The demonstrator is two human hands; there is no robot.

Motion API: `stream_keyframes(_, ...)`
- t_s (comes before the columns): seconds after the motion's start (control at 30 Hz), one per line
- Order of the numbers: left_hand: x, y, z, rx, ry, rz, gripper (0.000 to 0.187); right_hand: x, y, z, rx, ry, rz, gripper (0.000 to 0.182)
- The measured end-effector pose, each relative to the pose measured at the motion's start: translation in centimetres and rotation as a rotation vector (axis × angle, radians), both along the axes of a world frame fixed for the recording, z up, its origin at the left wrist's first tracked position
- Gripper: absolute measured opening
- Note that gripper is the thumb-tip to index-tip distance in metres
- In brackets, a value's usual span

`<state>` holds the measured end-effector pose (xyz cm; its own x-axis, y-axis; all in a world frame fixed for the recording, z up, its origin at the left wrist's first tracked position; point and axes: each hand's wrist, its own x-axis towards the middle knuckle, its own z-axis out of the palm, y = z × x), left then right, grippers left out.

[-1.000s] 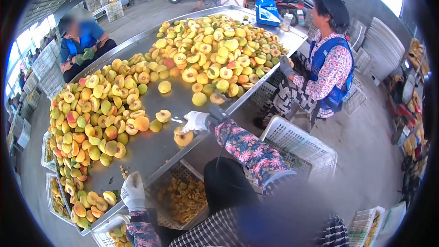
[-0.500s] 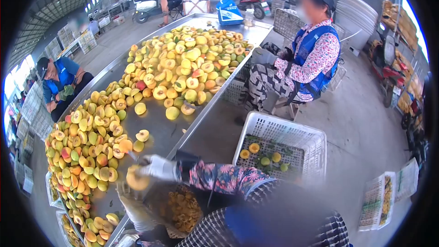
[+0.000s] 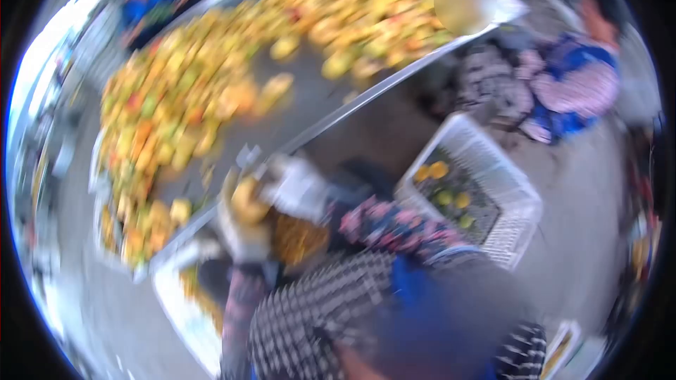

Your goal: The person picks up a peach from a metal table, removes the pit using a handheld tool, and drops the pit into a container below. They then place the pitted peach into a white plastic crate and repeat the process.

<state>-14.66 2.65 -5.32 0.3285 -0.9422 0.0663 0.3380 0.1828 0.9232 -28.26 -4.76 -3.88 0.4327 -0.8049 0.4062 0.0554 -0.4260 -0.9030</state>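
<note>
My left hand (image 3: 238, 229), in a pale glove, is closed around a yellow peach (image 3: 250, 202) near the metal table's front edge. Right beside it, my white-gloved right hand (image 3: 299, 186) has its fingers curled. A small pale, metallic-looking tool (image 3: 248, 156) juts from that hand, its shape smeared by motion. Below both hands is a container of peach pits and scraps (image 3: 301, 238). Many halved peaches (image 3: 165, 116) are heaped on the metal table (image 3: 292, 95) in front of me.
At my right stands a white plastic crate (image 3: 517, 200) with several fruits and leaves at its bottom. Another white crate (image 3: 176, 295) is at the lower left. A co-worker in a blue vest (image 3: 574, 88) sits at the right; another person (image 3: 158, 0) is beyond the table.
The view has swung, so the table sits higher and blurred. My left hand has come up and taken hold of the peach; my right hand has drawn close to it.
</note>
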Motion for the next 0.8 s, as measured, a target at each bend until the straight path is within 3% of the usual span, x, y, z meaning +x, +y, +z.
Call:
stream_keyframes(0.03,0.3,0.2,-0.8,-0.009,0.145,-0.004,0.055,0.7,-0.1,-1.1,0.249,-0.127,0.125,0.032)
stream_keyframes(0.07,-0.1,-0.2,-0.6,0.033,0.39,0.057,0.047,1.4,-0.3,-2.1,0.507,-0.261,0.209,0.032)
stream_keyframes(0.1,-0.2,-0.5,-1.0,0.018,0.435,0.065,0.044,1.2,0.0,-1.2,0.634,-0.341,0.248,0.027)
stream_keyframes(0.17,0.0,-1.0,-0.9,0.065,0.541,0.106,0.05,0.2,0.0,0.1,0.875,-0.165,0.205,0.025)
stream_keyframes(0.23,0.3,-0.3,0.1,0.097,0.647,0.067,0.054,-0.4,0.0,-1.6,0.774,-0.163,0.172,0.019)
stream_keyframes(0.33,0.9,0.2,-0.2,0.078,0.662,0.041,0.053,-1.8,1.0,-0.9,0.142,0.274,0.086,0.022)
stream_keyframes(0.43,1.1,0.3,-0.3,0.093,0.597,0.027,0.054,-1.9,2.8,0.0,-0.233,0.509,0.037,0.032)
stream_keyframes(0.57,0.7,0.5,0.2,0.147,0.488,0.081,0.055,-1.5,3.6,0.5,-0.43,0.649,0.003,0.024)
stream_keyframes(0.8,0.5,1.3,0.4,0.184,0.424,0.093,0.057,-1.7,3.5,-1.3,-0.413,0.736,0.154,0.023)
